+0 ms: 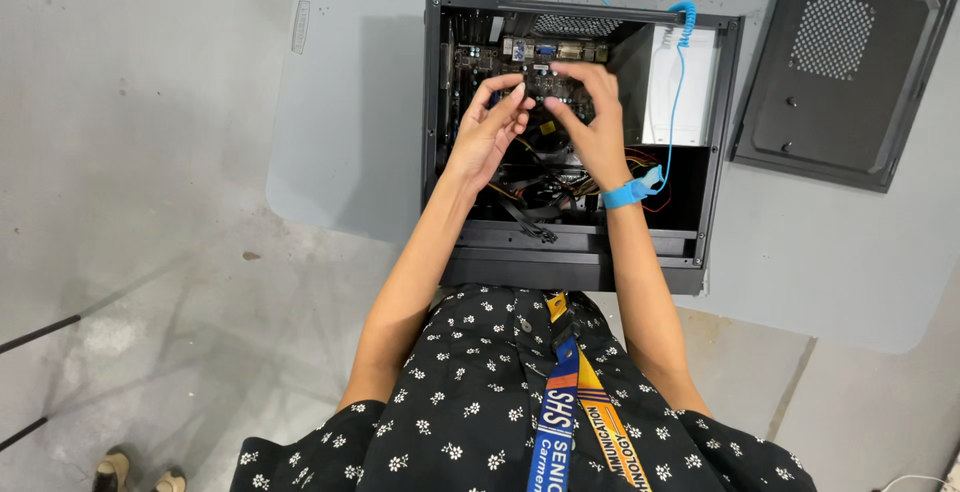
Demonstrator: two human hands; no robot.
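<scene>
Dress point(470, 412), black with small white flowers, fills the near edge at 6 o'clock; two lanyards point(570, 412), one blue and one orange, hang down its front. Shoes point(135, 470) show at 7 o'clock on the grey floor point(130, 202).

Forearms reach from the dress toward 12 o'clock into an open black computer case point(715, 142) that lies on a grey mat point(350, 102).

Wrist strap point(628, 192), blue, circles the right wrist; its coiled blue cord point(680, 72) runs up to the case's far rim at 1 o'clock.

Cables point(545, 192), black, yellow and orange, lie bundled in the near half of the case, under the wrists.

Left hand point(490, 127): fingers loosely curled, tips close together over the motherboard point(480, 57); whether they pinch anything cannot be told.

Right hand point(590, 122): fingers bent down onto the board at the case's centre, just beside the left fingertips; what they grasp, if anything, is hidden.

Motherboard: seated in the far left half of the case, ports along its 12 o'clock edge.

White panel point(700, 92): inside the case at 2 o'clock of the hands.

Side panel point(840, 72), black with a perforated vent, lies on the mat at 2 o'clock, apart from the case.
</scene>
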